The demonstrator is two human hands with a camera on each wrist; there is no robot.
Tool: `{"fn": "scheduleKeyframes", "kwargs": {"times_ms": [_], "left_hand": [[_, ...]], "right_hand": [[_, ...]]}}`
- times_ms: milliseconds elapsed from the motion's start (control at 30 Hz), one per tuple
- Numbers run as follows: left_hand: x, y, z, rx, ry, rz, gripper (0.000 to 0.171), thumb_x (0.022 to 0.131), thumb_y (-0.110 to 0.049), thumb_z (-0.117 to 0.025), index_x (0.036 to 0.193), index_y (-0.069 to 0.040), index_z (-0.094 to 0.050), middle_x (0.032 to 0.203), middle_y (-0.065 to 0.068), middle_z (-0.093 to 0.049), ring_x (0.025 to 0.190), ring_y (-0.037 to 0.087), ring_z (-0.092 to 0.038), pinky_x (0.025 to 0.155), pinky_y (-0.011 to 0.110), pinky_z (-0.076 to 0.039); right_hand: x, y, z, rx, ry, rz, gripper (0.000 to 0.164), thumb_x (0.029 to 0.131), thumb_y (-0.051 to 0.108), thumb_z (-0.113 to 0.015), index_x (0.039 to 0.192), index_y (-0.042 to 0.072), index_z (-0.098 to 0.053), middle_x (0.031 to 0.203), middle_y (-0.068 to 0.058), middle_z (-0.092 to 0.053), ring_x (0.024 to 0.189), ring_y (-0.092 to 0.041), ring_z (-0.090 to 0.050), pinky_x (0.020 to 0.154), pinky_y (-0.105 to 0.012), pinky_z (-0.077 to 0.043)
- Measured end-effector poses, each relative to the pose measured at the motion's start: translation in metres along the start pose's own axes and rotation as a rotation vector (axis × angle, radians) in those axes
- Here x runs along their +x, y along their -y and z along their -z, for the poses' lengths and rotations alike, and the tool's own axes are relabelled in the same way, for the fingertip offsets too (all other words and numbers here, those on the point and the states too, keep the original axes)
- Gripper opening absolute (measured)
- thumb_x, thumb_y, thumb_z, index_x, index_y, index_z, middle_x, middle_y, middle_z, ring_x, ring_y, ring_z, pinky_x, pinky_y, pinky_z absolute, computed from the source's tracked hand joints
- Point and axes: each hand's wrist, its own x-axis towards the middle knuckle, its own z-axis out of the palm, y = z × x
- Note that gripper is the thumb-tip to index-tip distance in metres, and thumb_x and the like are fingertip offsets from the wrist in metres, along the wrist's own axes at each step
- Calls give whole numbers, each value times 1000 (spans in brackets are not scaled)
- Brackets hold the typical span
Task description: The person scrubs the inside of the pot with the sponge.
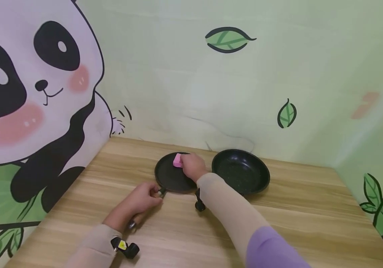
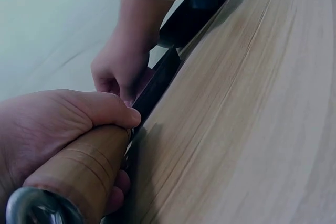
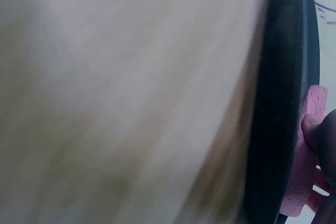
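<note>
My left hand grips the wooden handle of a flat, shallow black frying pan, thumb along the top near the pan's neck. A metal hanging end caps that handle. Over the pan's cooking surface, my right hand pinches a pink sponge between thumb and fingers. In the right wrist view the sponge lies just inside the pan's dark rim, fingers curled about it. Part of the pan is hidden behind the right hand.
A deeper black frying pan stands just right of the flat one, partly behind the right forearm. Both are on a wood-grain table. A pale green wall with a panda and leaves rises at the table's back edge.
</note>
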Motion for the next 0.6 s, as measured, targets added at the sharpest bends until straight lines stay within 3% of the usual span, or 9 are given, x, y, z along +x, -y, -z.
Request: {"fn": "scheduleKeyframes", "kwargs": {"times_ms": [367, 600], "left_hand": [[-2, -5, 2, 8, -9, 5, 16, 81, -13, -77, 85, -6, -63, 74, 0, -59, 67, 15, -53, 60, 29, -45], [-1, -6, 1, 14, -5, 20, 14, 83, -14, -76, 85, -7, -64, 75, 0, -59, 67, 15, -54, 60, 30, -45]], "right_hand": [[11, 3, -5, 61, -25, 53, 8, 98, 18, -64, 98, 15, -71, 88, 1, -69, 82, -18, -60, 85, -34, -53], [14, 15, -4, 63, 29, 93, 11, 100, 20, -62, 104, 17, -72, 95, 2, -71, 90, -16, -62, 90, -33, -52]]}}
